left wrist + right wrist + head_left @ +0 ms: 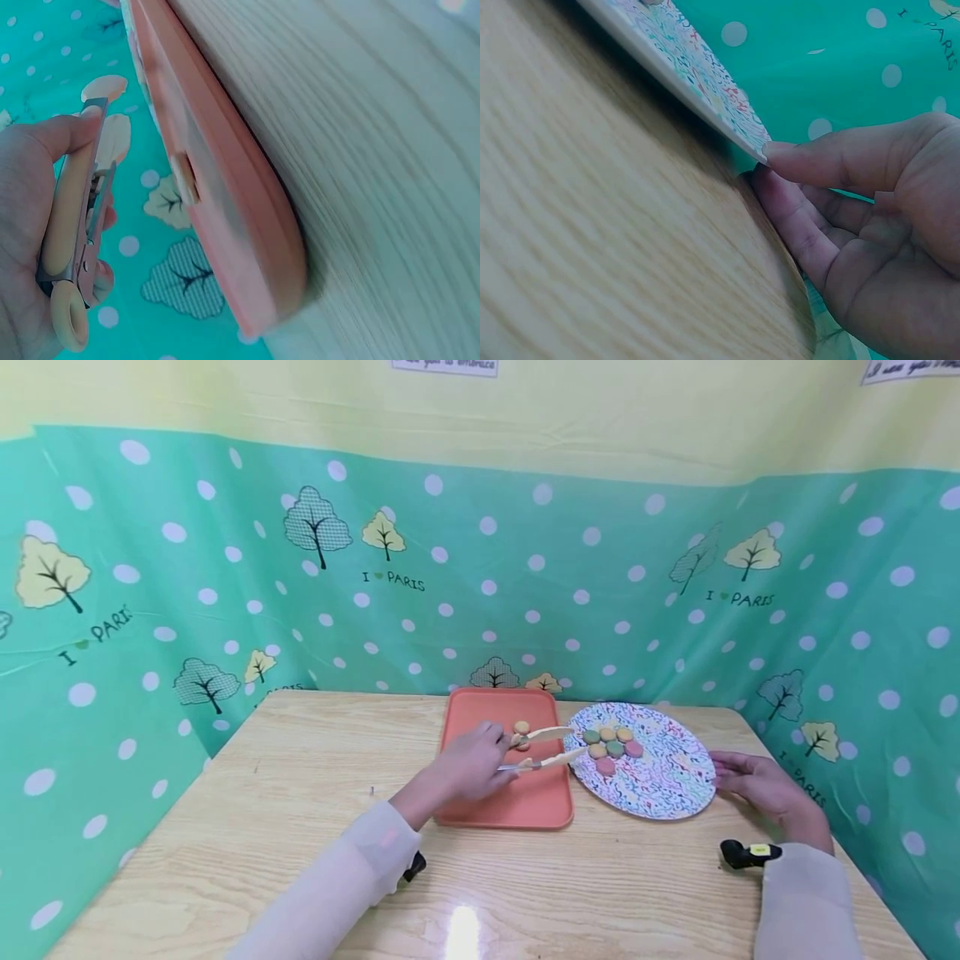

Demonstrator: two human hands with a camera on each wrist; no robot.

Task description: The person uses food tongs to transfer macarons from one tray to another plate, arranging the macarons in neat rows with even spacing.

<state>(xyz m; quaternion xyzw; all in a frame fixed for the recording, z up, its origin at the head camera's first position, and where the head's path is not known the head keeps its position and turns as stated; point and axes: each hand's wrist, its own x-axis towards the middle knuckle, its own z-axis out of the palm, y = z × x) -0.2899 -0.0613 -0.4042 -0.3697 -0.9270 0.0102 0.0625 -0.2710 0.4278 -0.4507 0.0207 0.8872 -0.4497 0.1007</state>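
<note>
My left hand [472,762] grips a pair of tongs [67,210] with cream-coloured handles and pale, broad tips. The tongs' arms are spread, reaching over the coral tray [517,817] toward the left rim of a round, colourfully speckled plate [663,781]. Several pink, green and yellow macarons [605,766] lie on the plate's left half. Tan macarons [521,727] sit on the tray, partly hidden behind the tongs. At the plate's right rim, my right hand [765,787] pinches the edge, thumb [802,161] on top and fingers below.
Tray and plate stand side by side at the back of the wooden table [300,793]. Close behind them hangs a green dotted curtain [517,577], which also runs along both sides. A black wrist device [742,853] shows at the right sleeve.
</note>
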